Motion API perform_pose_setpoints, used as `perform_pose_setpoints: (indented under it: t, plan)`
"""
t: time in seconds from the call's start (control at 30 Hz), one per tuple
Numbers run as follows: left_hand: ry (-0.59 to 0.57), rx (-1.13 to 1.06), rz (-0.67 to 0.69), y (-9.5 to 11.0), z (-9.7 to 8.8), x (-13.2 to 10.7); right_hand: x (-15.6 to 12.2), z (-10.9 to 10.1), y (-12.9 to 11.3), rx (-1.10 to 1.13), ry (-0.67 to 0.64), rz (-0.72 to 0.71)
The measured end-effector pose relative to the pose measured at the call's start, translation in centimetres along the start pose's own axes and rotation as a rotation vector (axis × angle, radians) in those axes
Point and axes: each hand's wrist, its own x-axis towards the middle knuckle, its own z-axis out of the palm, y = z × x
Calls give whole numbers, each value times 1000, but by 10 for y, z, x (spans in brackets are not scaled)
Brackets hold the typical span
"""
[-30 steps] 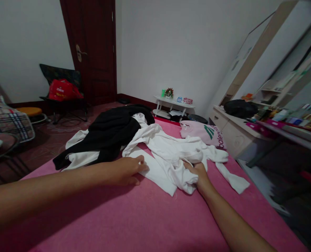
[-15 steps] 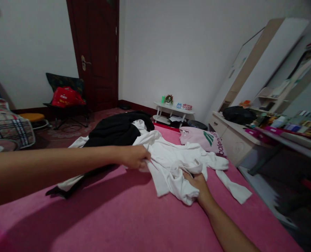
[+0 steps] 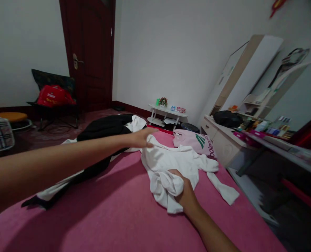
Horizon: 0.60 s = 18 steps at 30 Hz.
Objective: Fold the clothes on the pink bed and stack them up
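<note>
A white long-sleeved top [image 3: 168,157] lies spread on the pink bed cover [image 3: 113,217], one sleeve stretching out to the right. My right hand [image 3: 185,192] is closed around a bunched part of it, at the near edge. Over the top's far left corner is my left hand [image 3: 142,137], with thumb and fingers apart; whether the fingertips touch the cloth is hard to see. Black clothing [image 3: 103,127] with white pieces lies beyond my left forearm, which hides part of it.
A pink garment with printed letters [image 3: 191,141] lies at the bed's far right. Past the bed stands a small white table [image 3: 168,110]. A cluttered dresser [image 3: 221,140] is on the right, and a chair with a red bag [image 3: 54,96] at the left.
My left hand has let go of the near-left cloth and moved up and away, its fingers opening. My right hand has shifted left with the bunched cloth. The view has turned slightly right.
</note>
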Motion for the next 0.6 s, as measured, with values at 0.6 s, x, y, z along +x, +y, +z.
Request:
perform_pose_setpoints:
  t: [0.6]
  plan:
    - [-445, -452, 98, 43, 3, -85, -10, -69, -110, -308, -198, 150]
